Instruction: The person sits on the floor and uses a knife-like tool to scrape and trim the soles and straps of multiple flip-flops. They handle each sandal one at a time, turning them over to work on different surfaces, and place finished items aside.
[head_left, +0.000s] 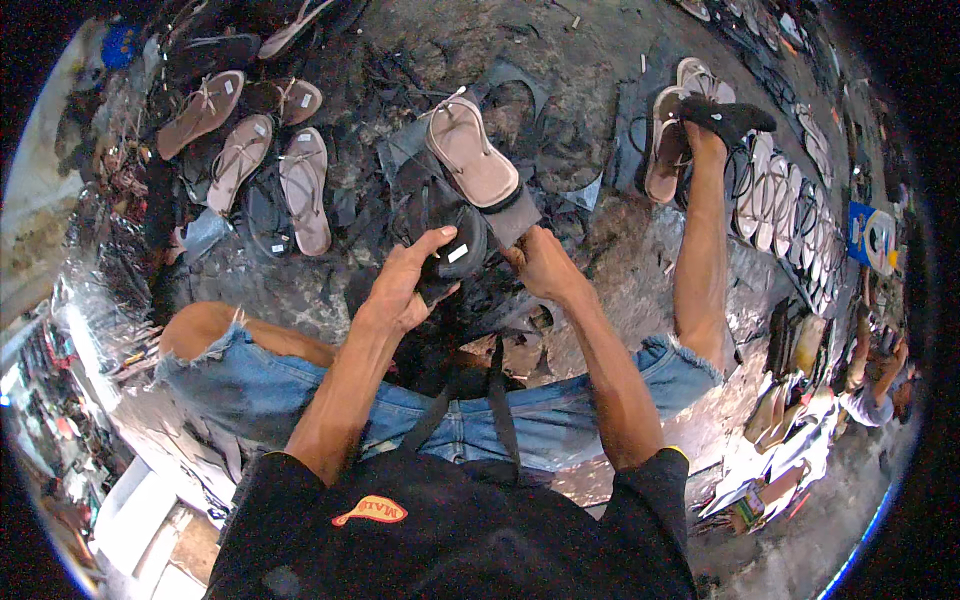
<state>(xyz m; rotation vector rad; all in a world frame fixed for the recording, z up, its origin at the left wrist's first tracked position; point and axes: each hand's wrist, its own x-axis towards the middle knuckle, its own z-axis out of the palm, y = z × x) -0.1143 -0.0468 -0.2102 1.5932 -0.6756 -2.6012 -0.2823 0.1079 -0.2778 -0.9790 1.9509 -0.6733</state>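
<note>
My left hand (405, 285) is closed on the heel end of a black sandal (462, 235), thumb on top near a small white label. My right hand (545, 265) is closed on a flat dark grey piece (514, 220) whose exact kind I cannot make out. Just beyond that piece, touching or overlapping it, a beige thong sandal (472, 155) with thin straps lies tilted, its heel toward me. Whether the right hand bears the beige sandal's weight, I cannot tell. The fingers under both things are partly hidden.
Several brown thong sandals (304, 190) lie at the far left. Another pair (663, 150) sits by my dark-clad right foot (730, 122). Rows of pale sandals (780, 205) stretch along the right. Dark scraps (570, 150) litter the ground. Another person (880, 390) is at the right edge.
</note>
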